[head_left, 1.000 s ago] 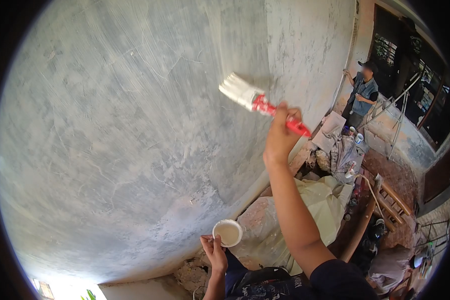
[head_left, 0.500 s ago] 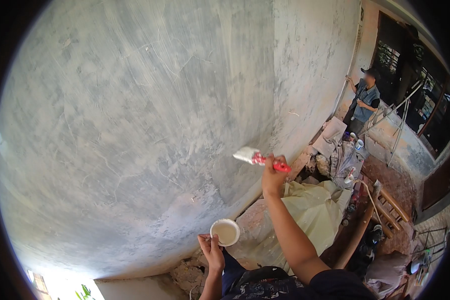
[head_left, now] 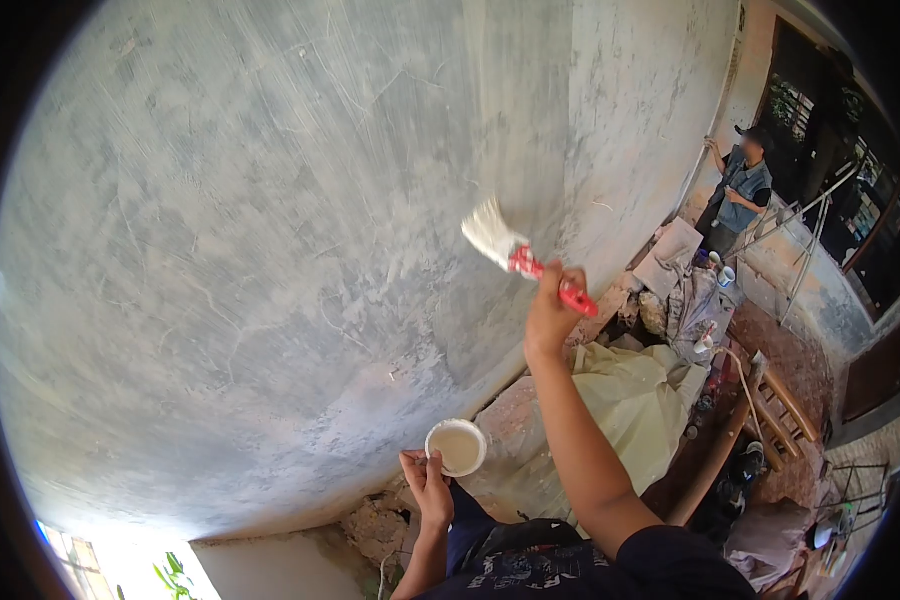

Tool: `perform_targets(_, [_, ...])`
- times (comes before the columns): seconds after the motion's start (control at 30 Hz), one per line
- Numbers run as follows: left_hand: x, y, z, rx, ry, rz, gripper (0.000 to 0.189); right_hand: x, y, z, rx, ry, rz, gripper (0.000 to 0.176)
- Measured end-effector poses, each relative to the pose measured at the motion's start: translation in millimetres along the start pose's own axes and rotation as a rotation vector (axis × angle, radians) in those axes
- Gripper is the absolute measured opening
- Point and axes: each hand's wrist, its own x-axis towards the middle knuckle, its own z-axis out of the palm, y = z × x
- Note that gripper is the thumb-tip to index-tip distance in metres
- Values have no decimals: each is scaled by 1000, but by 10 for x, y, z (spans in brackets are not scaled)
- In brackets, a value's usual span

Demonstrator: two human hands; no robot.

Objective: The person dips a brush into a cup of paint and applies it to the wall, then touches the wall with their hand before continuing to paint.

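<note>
Closed round the red handle of a wide paintbrush [head_left: 492, 236], my right hand [head_left: 556, 312] is raised in front of the wall [head_left: 270, 250]. The brush's pale bristles point up and left at the grey, streaky surface; whether they touch it I cannot tell. Lower down, my left hand [head_left: 432, 484] pinches the rim of a small white cup [head_left: 457, 447] between thumb and fingers. Pale liquid shows inside the cup, which is held upright near the foot of the wall.
A person [head_left: 740, 190] in a vest stands at the far right beside a metal frame [head_left: 815, 235]. Below my right arm lies a pale yellow sheet [head_left: 635, 410] over rubble. Wooden furniture [head_left: 775, 405] and cups [head_left: 726, 276] are at the right.
My right hand has moved up slightly with the brush, whose bristles are now higher on the wall. The view has shifted a little; my left hand still holds the cup.
</note>
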Motion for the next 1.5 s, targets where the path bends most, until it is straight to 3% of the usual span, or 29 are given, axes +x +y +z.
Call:
perform_targets(0.1, [8,6,-34,-8,12,11,15,-236,473,-348,-85,14,-9,27])
perform_targets(0.17, [-3,8,-50,11,14,24,14,-322,549,-517,-358,27,24,27])
perform_targets(0.3, [-4,37,-31,-1,37,22,15,-262,493,-574,-368,-19,-5,26])
perform_targets(0.57, [8,70,27,-29,12,24,15,412,-999,375,286,-103,205,25])
perform_targets(0.7, [38,66,24,-12,14,22,15,449,-1183,478,356,-86,154,28])
perform_targets(0.8, [61,70,39,-15,27,23,15,287,-596,265,152,-52,31,28])
perform_targets(1.0, [33,69,17,8,11,42,15,-418,463,-464,-124,-59,62,26])
perform_targets(1.17, [-17,42,-27,-10,21,13,15,-550,536,-597,-237,-37,110,26])
perform_targets(1.37, [-40,55,-29,21,38,30,15,-84,-408,91,103,-33,205,29])
perform_targets(1.43, [-44,90,-17,39,51,27,14,5,-1021,290,223,-43,206,28])
perform_targets(1.5, [-37,117,-2,31,54,15,14,63,-1140,375,341,-58,203,28])
